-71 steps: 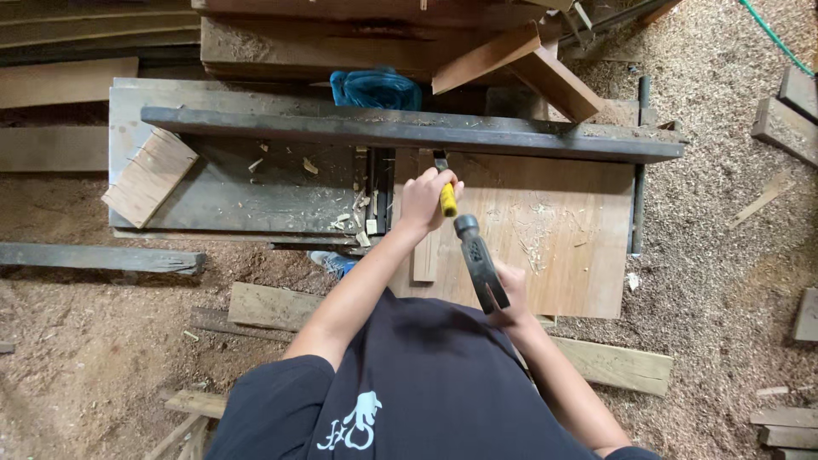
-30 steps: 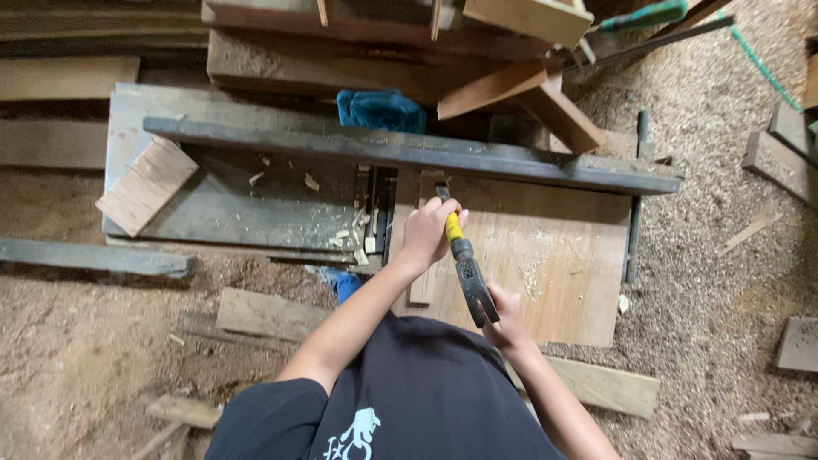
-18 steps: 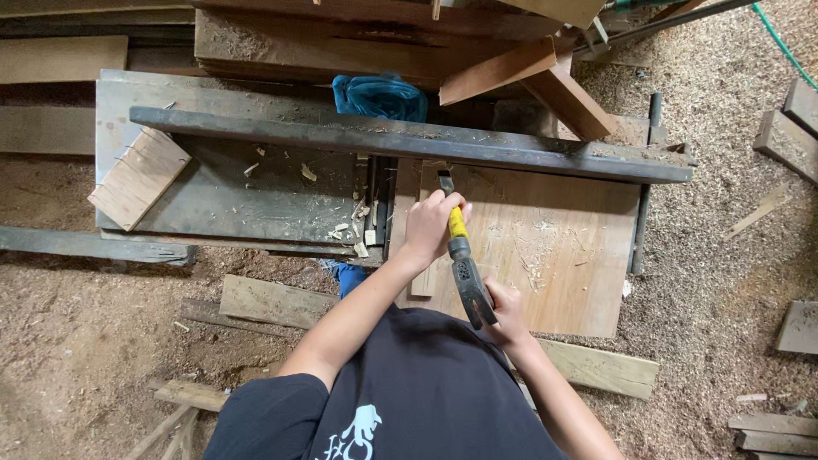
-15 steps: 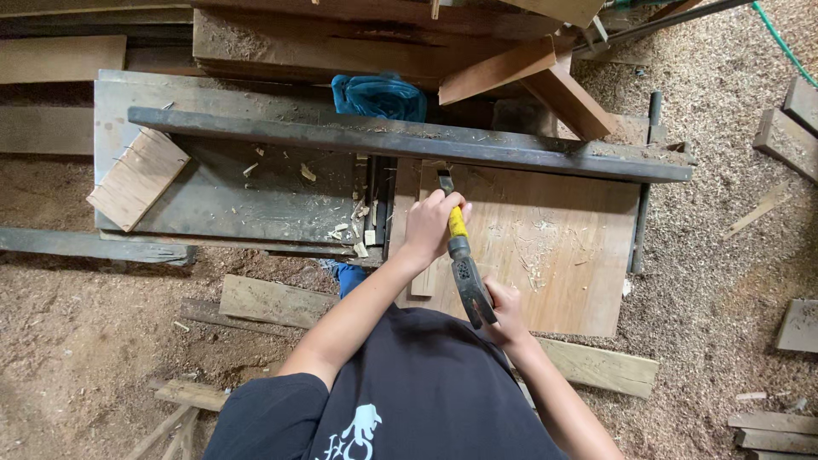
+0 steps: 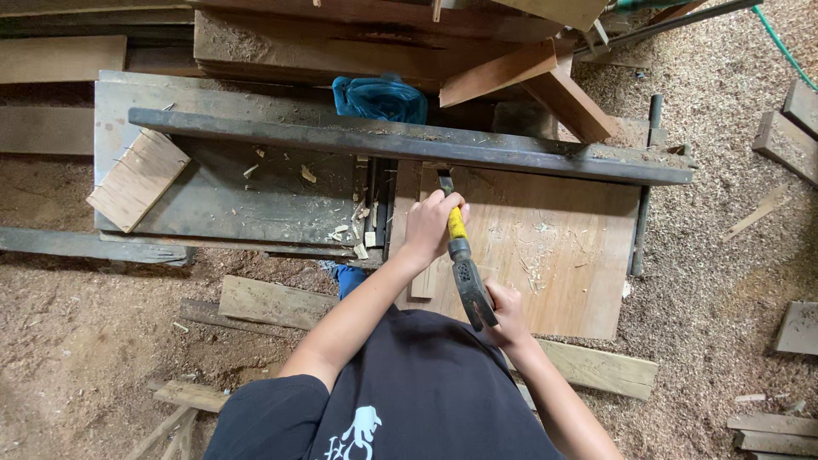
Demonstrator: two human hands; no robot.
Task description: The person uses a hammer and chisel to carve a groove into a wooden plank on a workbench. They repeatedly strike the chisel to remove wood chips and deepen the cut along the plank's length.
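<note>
Head view, grip, left: my left hand [image 5: 433,223] is wrapped tight around the yellow handle of the chisel [image 5: 452,209], fingers closed on it, blade end pointing away from me toward the dark beam [image 5: 409,143].
Head view, grip, right: my right hand [image 5: 506,313] is clenched on the hammer [image 5: 471,285], low on its shaft; the dark head sits just at the chisel's butt.
Chisel, location: over the near left part of the pale plywood panel [image 5: 554,247], its steel tip close under the beam's edge. I cannot tell whether the tip is biting into wood.
Chisel, look: short flat steel blade, bright yellow handle, mostly hidden by my fingers.
Hammer, look: dark metal head and dark shaft, lying roughly in line with the chisel.
Technique, judgement: keep hammer and chisel on one axis, strike square on the butt, keep blows short, left wrist firm so the edge does not skate.
Surroundings: wood chips [image 5: 358,234] lie in the gap left of the panel; a blue cloth [image 5: 380,98] sits behind the beam; sawdust covers the ground.
</note>
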